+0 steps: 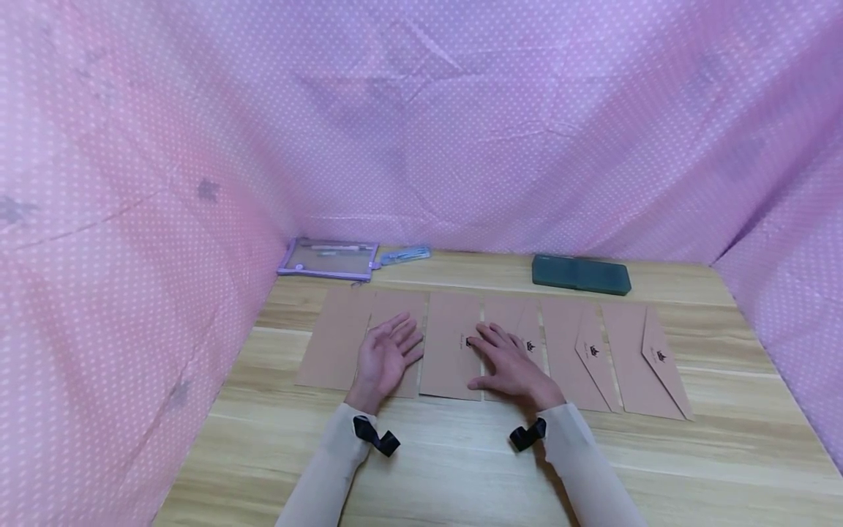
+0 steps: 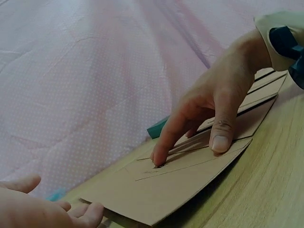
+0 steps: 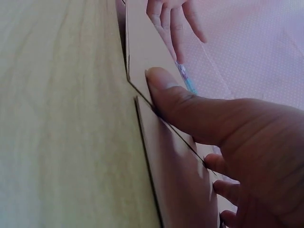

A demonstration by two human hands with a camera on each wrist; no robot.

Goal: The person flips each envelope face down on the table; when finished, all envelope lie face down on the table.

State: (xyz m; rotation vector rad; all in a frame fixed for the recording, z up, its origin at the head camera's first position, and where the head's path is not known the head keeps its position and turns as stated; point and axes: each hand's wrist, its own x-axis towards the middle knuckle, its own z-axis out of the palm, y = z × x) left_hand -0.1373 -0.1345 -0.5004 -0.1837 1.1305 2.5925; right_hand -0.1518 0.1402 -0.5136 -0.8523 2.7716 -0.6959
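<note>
Brown paper envelopes lie in a row across the table, several with a crown print and pointed flap, such as the one at the far right [image 1: 632, 359]. My right hand [image 1: 510, 366] is over the right edge of the third envelope from the left [image 1: 448, 366]. Its thumb [image 2: 221, 140] and index fingertip touch that envelope's flap side, the index beside the small print. The other fingertips lie near the neighbouring envelope [image 3: 180, 190]. My left hand [image 1: 388, 359] is palm up with extended fingers above the second envelope [image 1: 402, 304], holding nothing.
A purple-edged zip pouch [image 1: 329, 260] with pens stands at the back left, with a small blue packet [image 1: 405, 255] beside it. At the back right lies a dark green case [image 1: 579, 274]. Pink dotted cloth [image 1: 421, 132] surrounds the wooden table [image 1: 448, 461].
</note>
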